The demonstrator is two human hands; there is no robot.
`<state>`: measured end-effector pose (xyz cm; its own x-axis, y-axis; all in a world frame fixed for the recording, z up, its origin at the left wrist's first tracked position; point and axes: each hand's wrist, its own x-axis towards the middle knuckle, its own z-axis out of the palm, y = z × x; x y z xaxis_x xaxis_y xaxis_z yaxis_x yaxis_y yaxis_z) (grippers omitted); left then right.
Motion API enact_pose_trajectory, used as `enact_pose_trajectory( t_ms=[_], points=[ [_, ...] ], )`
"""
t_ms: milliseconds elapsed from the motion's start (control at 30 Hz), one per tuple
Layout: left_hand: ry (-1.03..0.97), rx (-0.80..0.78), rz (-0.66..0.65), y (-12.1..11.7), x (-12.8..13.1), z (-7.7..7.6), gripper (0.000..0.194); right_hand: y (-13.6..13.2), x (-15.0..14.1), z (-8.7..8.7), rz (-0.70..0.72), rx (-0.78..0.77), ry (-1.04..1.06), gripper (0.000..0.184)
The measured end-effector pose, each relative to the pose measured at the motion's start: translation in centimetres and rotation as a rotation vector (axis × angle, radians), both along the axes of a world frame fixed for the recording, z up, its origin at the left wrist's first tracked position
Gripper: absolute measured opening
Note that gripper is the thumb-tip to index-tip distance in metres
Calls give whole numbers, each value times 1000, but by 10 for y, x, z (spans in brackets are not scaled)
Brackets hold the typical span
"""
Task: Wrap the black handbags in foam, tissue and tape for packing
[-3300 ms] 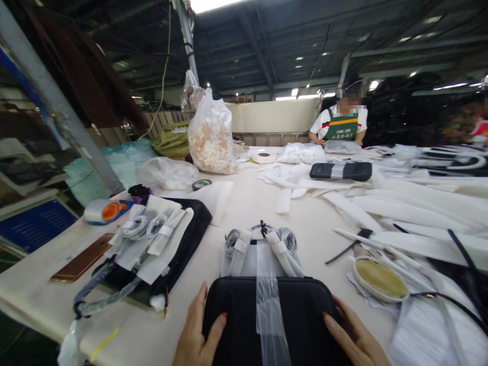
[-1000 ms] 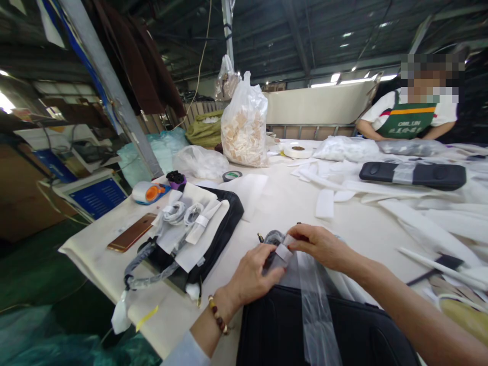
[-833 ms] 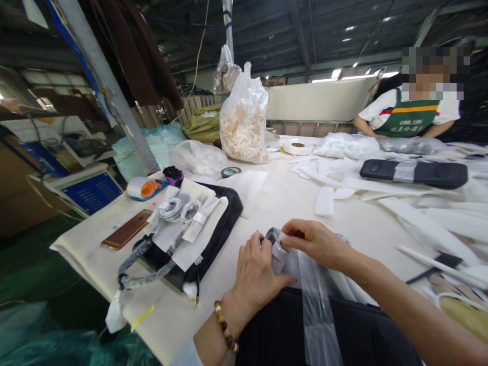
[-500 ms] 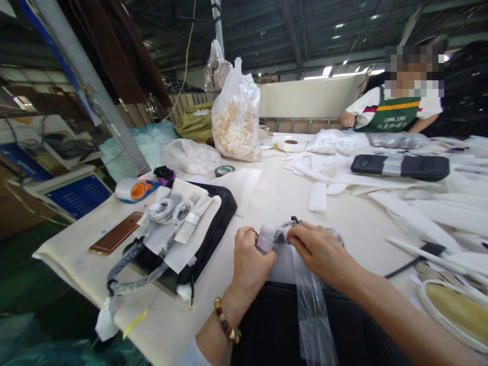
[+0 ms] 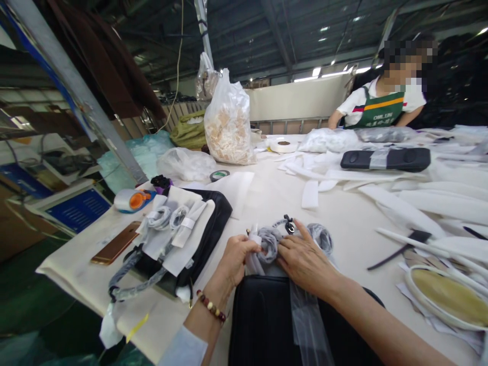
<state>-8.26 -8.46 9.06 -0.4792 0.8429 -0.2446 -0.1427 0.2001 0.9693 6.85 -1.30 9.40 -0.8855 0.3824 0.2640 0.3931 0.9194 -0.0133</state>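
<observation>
A black bag (image 5: 261,315) lies in front of me, with a strip of clear plastic (image 5: 308,325) running down it. Above its far edge is a coiled strap (image 5: 270,244) wrapped in greyish plastic. My left hand (image 5: 235,256) pinches the coil's left side, where a white wrapping shows. My right hand (image 5: 305,262) presses its bent fingers on the coil's right side, its index finger pointing up beside a small black clasp (image 5: 288,223). Another wrapped loop (image 5: 321,238) sticks out beyond that hand. The right fingertips are partly hidden.
On the left lies another black bag (image 5: 219,208) with wrapped straps, beside a phone (image 5: 116,244) and a tape dispenser (image 5: 131,200). White foam pieces (image 5: 427,206) and a black padded piece (image 5: 404,159) cover the right. A person in a green apron (image 5: 377,109) is across the table.
My hands have shifted slightly left, and the coiled strap now shows between them. The right index finger has lifted from the strap. The camera view has turned slightly right.
</observation>
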Motion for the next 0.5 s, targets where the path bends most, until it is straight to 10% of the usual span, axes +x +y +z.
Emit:
enact_pose_trajectory(
  t_ms=[233,500],
  points=[
    [-229,65,-86,-1,0,1,35,14,-21,45,-203,-192,30,29],
    [-105,120,-24,7,6,-19,35,29,-70,46,-154,-288,-180,30]
  ],
)
